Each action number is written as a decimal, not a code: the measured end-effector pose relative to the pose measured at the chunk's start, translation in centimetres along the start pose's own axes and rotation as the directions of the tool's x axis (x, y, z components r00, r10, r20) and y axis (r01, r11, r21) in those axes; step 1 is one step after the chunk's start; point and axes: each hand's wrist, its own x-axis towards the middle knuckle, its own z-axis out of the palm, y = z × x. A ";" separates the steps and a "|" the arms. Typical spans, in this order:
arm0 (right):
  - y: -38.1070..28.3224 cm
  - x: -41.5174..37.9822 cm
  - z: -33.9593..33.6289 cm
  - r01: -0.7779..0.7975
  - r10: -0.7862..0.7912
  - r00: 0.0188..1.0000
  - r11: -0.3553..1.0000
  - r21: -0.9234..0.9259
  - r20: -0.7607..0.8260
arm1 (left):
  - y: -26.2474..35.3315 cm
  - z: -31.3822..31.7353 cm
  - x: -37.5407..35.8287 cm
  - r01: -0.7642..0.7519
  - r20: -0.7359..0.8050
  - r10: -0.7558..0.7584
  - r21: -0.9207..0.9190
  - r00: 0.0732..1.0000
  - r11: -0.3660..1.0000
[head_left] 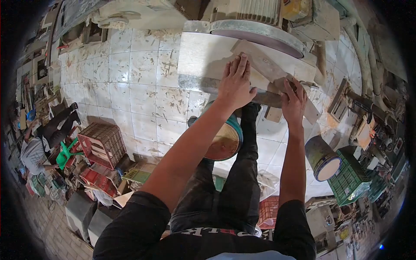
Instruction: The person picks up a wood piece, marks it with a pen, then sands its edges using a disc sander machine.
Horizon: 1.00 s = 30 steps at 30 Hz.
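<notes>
A long wooden board point(265, 60) lies at a slant across the pale worktable point(195, 54) of a disc sander. Its far end is close to the large round sanding disc point(260, 38), and its near end sticks out past the table's front edge. My left hand point(235, 82) rests with fingers stretched out flat, the fingertips at the board's left side near the disc. Further right, my right hand point(294, 102) is closed over the board where it overhangs the table, the fingers bent on its upper face.
Below my arms stands a round teal-rimmed bucket point(236, 130), between my legs. To the right are a dark bucket point(318, 158) and a green crate point(346, 177). A red crate point(102, 145) full of wood pieces sits left, near another person point(34, 149). Dusty tiles point(134, 95) cover the floor.
</notes>
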 end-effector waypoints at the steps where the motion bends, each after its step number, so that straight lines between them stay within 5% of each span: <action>1: -0.1 -0.1 0.0 -0.002 0.002 1.000 1.000 0.006 -0.012 | 0.0 -0.1 0.0 -0.003 0.003 0.003 0.003 1.000 1.000; 16: -5.0 -4.5 2.2 -0.132 0.130 0.989 0.991 -0.029 -0.067 | -3.9 -2.1 0.3 -0.193 0.119 0.176 0.151 0.977 0.969; 21: -5.6 -5.1 2.1 -0.150 0.153 0.988 0.984 0.096 -0.023 | -5.0 -2.6 0.7 -0.283 0.121 0.268 0.139 0.956 0.949; 30: -1.7 -0.5 0.0 -0.033 0.036 0.999 0.997 0.069 -0.041 | -1.1 -0.3 0.0 -0.046 -0.041 0.049 0.057 0.998 0.997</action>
